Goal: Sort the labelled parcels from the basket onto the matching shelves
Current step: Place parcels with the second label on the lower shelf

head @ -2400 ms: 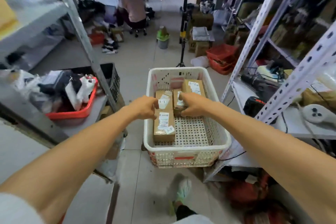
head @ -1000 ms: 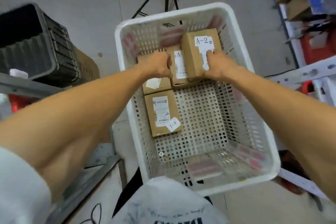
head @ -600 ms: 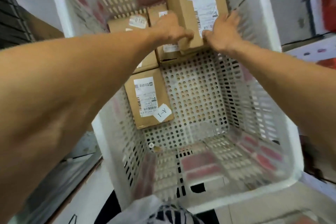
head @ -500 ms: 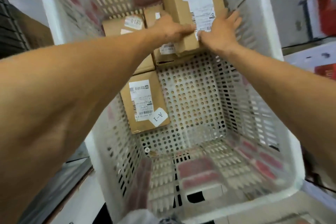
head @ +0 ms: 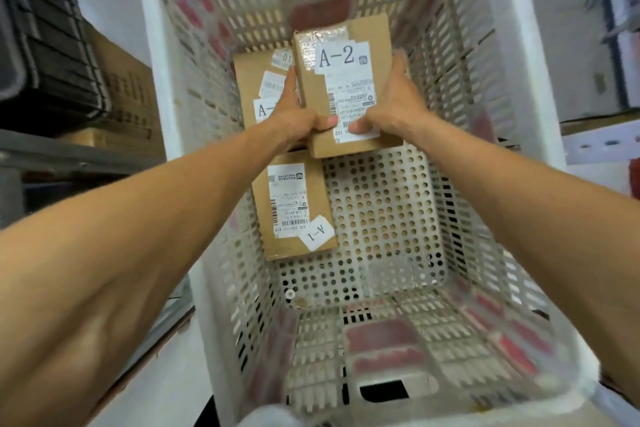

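The left hand (head: 298, 120) and right hand (head: 393, 107) clasp the brown cardboard A-2 parcel (head: 348, 80); just short of the left fingers, the brown cardboard A-1 parcel (head: 294, 204) awaits shelving.

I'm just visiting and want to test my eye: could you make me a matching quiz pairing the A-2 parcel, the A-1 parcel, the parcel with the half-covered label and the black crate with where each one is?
Things
1. A-2 parcel
2. A-1 parcel
3. parcel with half-covered label
4. black crate

Places
a. outside the white basket, on its left
b. flat on the basket floor, nearest the person
c. gripped by the left hand and right hand
d. far end of the basket, partly behind the left hand

Pairs: 1-c, 2-b, 3-d, 4-a
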